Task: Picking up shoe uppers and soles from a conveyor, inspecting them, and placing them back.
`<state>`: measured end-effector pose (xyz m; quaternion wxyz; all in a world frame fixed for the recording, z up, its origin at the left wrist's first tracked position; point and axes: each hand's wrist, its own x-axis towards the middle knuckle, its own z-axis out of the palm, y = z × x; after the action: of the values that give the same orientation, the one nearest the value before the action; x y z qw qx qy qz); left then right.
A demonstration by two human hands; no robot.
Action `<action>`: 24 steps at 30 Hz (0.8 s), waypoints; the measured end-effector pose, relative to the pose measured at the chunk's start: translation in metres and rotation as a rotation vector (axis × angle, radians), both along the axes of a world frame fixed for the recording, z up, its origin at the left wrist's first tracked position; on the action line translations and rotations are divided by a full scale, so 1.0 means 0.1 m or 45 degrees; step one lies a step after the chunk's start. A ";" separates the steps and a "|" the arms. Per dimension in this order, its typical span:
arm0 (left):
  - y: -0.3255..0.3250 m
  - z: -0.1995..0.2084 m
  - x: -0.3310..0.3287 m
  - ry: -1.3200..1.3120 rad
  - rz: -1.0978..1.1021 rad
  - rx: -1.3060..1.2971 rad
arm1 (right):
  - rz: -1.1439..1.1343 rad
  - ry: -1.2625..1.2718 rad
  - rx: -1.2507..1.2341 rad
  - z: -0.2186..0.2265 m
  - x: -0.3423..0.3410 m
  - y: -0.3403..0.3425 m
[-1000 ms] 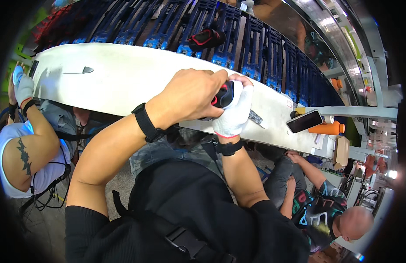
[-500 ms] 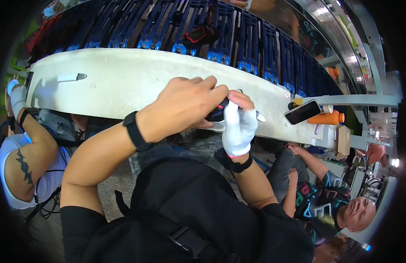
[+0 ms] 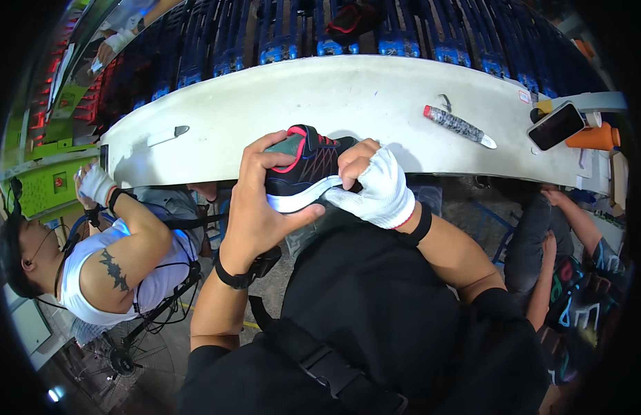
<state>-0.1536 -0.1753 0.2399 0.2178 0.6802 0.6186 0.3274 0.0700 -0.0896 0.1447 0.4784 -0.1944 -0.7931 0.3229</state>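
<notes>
Between my hands, at the near edge of the white bench, is a black sneaker (image 3: 313,166) with a white sole, red collar lining and red lace trim. My bare left hand (image 3: 255,187) wraps round its heel end, thumb low along the sole. On my right hand (image 3: 376,183) is a white glove that leaves fingertips bare; its fingers pinch the toe end at the edge of the sole. What the right fingertips press on there is partly hidden. A marker-like tool (image 3: 459,126) with a red end and a white tip lies on the bench to the right.
The white bench (image 3: 217,104) curves across in front of me, with a white-handled tool (image 3: 168,135) at left. Behind runs a blue slatted conveyor (image 3: 279,41) carrying another dark shoe (image 3: 354,21). A phone (image 3: 557,126) and orange bottle (image 3: 593,137) stand right. People sit on both sides.
The sneaker, mostly covered by my hands before, now shows its side. My left hand has shifted to its heel end, the right to the toe. The view has swung left.
</notes>
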 end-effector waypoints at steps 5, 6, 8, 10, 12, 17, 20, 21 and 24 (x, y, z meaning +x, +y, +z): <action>-0.06 -0.22 -0.19 0.003 -0.030 0.124 | 0.127 -0.018 0.005 -0.11 -0.08 0.04; -0.07 -0.24 -0.19 0.056 -0.037 0.174 | 0.117 -0.019 0.005 -0.06 -0.10 0.09; -0.14 -0.25 -0.17 0.107 -0.038 0.221 | -0.236 -0.064 0.024 0.09 -0.18 0.20; -0.21 -0.25 -0.14 0.129 -0.005 0.162 | -0.078 -0.257 -0.040 0.03 -0.09 0.30; -0.24 -0.24 -0.09 0.102 -0.001 0.161 | 0.009 -0.448 0.077 0.03 -0.04 0.32; -0.13 -0.15 -0.02 0.306 -0.097 0.327 | -0.016 -0.503 0.102 -0.02 0.04 0.33; -0.05 -0.08 -0.02 0.287 -0.147 0.288 | 0.021 -0.632 -0.007 -0.02 0.13 0.32; -0.02 -0.07 -0.01 0.259 -0.157 0.217 | 0.025 -0.537 -0.062 0.02 0.17 0.30; -0.01 -0.19 0.09 -0.476 -0.042 0.167 | 0.076 -0.330 -0.082 0.21 0.35 0.15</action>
<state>-0.1450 -0.1762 0.2211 0.2897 0.6304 0.5333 0.4840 0.1048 -0.0744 0.1652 0.3555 -0.2260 -0.8431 0.3344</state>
